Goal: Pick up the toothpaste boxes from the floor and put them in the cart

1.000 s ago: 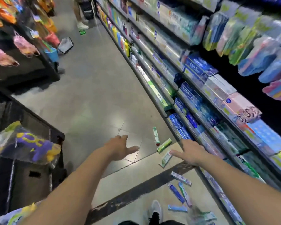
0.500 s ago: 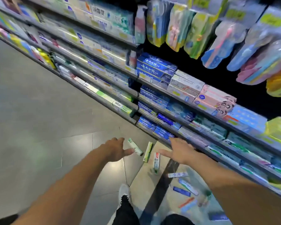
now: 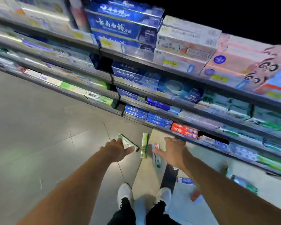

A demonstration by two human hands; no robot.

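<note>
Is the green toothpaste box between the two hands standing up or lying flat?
Lying flat: the green box rests lengthwise on the floor.

Toothpaste boxes (image 3: 144, 147) lie scattered flat on the floor (image 3: 39, 127) — green, white, blue.

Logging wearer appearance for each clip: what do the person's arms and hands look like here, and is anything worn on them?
Both forearms are bare up to the frame edge, no sleeves showing. The left hand and right hand are bare: no gloves, watch, rings or bands visible, though the picture is blurred. Lower down, dark trousers and white shoes show.
</note>
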